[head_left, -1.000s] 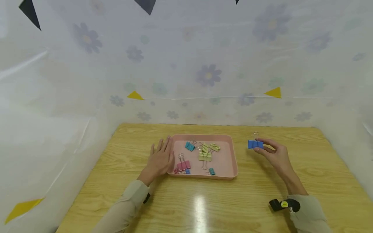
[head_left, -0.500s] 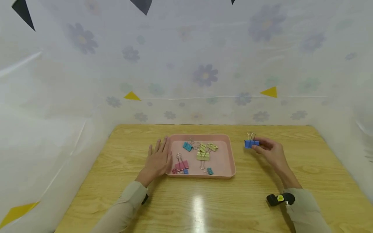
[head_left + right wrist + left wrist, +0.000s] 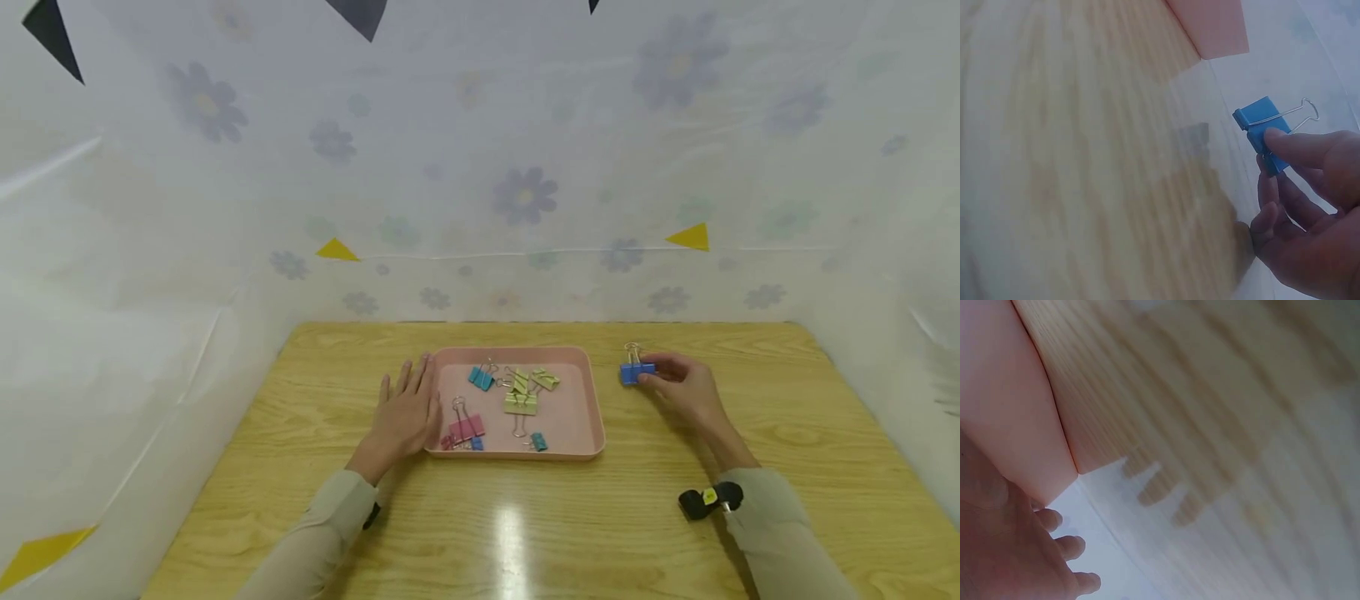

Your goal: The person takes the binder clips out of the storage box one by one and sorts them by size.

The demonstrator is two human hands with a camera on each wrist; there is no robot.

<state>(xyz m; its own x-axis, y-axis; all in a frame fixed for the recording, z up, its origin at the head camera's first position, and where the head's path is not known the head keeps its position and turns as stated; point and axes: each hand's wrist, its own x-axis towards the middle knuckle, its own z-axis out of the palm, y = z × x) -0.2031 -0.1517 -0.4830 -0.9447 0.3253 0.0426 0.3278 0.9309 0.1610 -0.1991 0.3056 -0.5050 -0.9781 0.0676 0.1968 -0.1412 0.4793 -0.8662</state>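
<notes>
A blue binder clip (image 3: 636, 372) with wire handles is pinched between the thumb and fingers of my right hand (image 3: 688, 393), to the right of the pink tray (image 3: 585, 450). The right wrist view shows the same blue clip (image 3: 1266, 119) held up off the table. My left hand (image 3: 403, 417) rests against the tray's left side with straight fingers. In the tray lie a large pink clip (image 3: 467, 428), a teal clip (image 3: 482, 377), several yellow-green clips (image 3: 521, 404), a small teal clip (image 3: 538, 442) and a small blue clip (image 3: 477, 444).
The wooden table (image 3: 630, 517) carries the tray near its middle. A flowered white sheet (image 3: 450, 167) rises behind the table's far edge and along both sides. A black wrist strap (image 3: 708, 502) sits at the right cuff.
My right hand has shifted a little left with the blue binder clip, nearer the tray, and the clip's handles have changed position. The left hand stays against the tray. The head view drifted slightly.
</notes>
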